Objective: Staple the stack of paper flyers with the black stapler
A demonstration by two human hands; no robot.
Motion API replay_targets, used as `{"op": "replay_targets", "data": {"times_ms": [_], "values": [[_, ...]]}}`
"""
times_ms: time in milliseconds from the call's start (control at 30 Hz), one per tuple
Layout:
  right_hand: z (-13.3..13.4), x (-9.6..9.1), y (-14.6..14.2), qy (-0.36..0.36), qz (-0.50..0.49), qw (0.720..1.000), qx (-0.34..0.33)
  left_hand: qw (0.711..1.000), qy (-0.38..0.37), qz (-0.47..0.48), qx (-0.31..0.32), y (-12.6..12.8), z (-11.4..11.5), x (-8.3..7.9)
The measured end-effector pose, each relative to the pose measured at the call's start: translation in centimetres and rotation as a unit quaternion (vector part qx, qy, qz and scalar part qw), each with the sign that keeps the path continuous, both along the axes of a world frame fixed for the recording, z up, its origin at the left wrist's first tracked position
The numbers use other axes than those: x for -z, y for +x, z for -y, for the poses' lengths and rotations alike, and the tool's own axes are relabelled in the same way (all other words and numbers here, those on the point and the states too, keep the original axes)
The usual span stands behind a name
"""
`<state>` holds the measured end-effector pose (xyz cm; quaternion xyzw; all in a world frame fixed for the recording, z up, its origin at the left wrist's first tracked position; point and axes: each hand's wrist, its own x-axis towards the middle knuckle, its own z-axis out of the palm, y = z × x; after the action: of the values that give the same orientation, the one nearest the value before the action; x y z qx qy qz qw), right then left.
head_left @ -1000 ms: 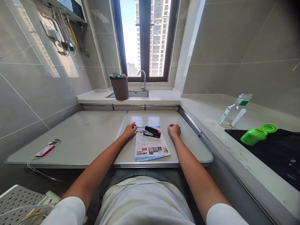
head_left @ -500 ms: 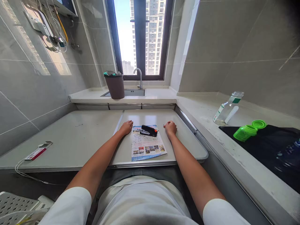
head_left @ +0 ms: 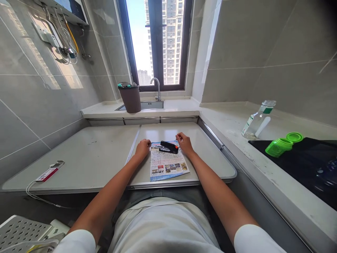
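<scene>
A printed paper sheet (head_left: 168, 167), with a row of small photos and a blue lower edge, lies on the folding table in front of me. On its upper part rests a black stapler (head_left: 169, 147) with a red spot at its right end. My left hand (head_left: 143, 149) is by the sheet's upper left corner, fingers curled inward; whether they grip the corner is hidden. At the upper right corner is my right hand (head_left: 184, 143), its fingers bent with a small gap showing between the tips. Neither hand touches the stapler.
A red-and-white box (head_left: 47, 174) with a white cord lies on the table (head_left: 105, 151) at left. A brown bin (head_left: 130, 99) stands at the sink (head_left: 151, 104). On the right counter are a glass bottle (head_left: 254, 123), an open green container (head_left: 279, 147) and a black panel (head_left: 316, 158).
Both hands have moved in toward the sheet's upper corners, the right one more, to the left. My left fingers have curled. The stapler and sheet stay in place on the table.
</scene>
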<state>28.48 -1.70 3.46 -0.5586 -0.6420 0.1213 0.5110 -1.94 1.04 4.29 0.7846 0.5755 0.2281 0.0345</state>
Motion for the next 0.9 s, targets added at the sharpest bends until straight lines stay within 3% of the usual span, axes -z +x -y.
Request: {"op": "replay_targets", "data": {"times_ms": [133,233,367,667,900], "values": [[0.7,0.5,-1.6,0.062,0.053,0.99,-0.118,0.998,0.029,0.058,0.01,2.0,1.6,0.6],[0.8,1.3,-2.3,0.058,0.133,0.975,-0.166,0.993,0.042,0.098,0.055,2.6,1.9,1.0],[0.9,1.8,-2.8,-0.008,0.213,0.965,-0.153,0.981,0.049,0.138,0.13,1.8,1.7,1.2],[1.6,1.0,-2.9,0.017,0.235,0.961,-0.145,0.96,0.062,0.187,0.199,1.0,2.0,1.4],[1.8,0.6,-3.0,0.015,0.227,0.963,-0.144,0.956,0.051,0.213,0.194,0.8,1.5,1.8]]}}
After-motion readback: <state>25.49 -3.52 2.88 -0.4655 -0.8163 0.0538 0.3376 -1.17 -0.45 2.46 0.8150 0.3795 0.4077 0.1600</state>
